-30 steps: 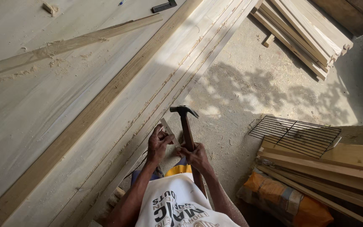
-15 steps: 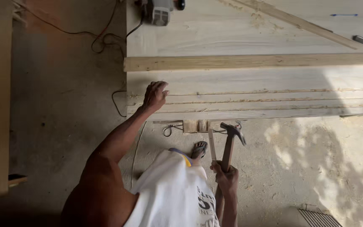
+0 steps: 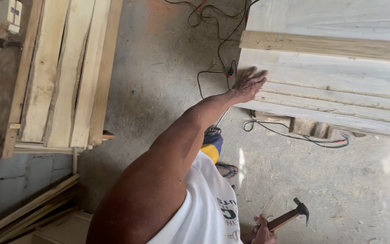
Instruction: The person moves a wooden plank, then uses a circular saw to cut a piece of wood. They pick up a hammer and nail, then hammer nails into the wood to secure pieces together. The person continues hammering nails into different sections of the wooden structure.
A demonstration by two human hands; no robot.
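**A:** Where are the hands right now?

**B:** The left hand (image 3: 248, 84) is stretched out with the arm nearly straight, fingers spread and laid flat on the near end of the pale wooden panel (image 3: 339, 77). The right hand (image 3: 263, 231) is low by the hip, fist wrapped around the handle of a claw hammer (image 3: 292, 216) whose head hangs just above the concrete floor (image 3: 168, 90).

**A:** And the panel itself?

**B:** It lies raised off the floor on small wood blocks (image 3: 312, 128), with thin strips running along its length and a wider batten (image 3: 326, 45) across the upper part. Cables (image 3: 217, 54) trail on the floor beside its end and under it.

**A:** How would you judge good form here?

**B:** I would keep that flat palm bearing straight down so the panel does not rock on its supports, and keep the fingers well apart from any spot the hammer would meet. The feet want care too, since the cables lie near the sandal (image 3: 226, 170). The hammer looks held at the end of its handle, which suits a full swing; a shorter hold gives more control.
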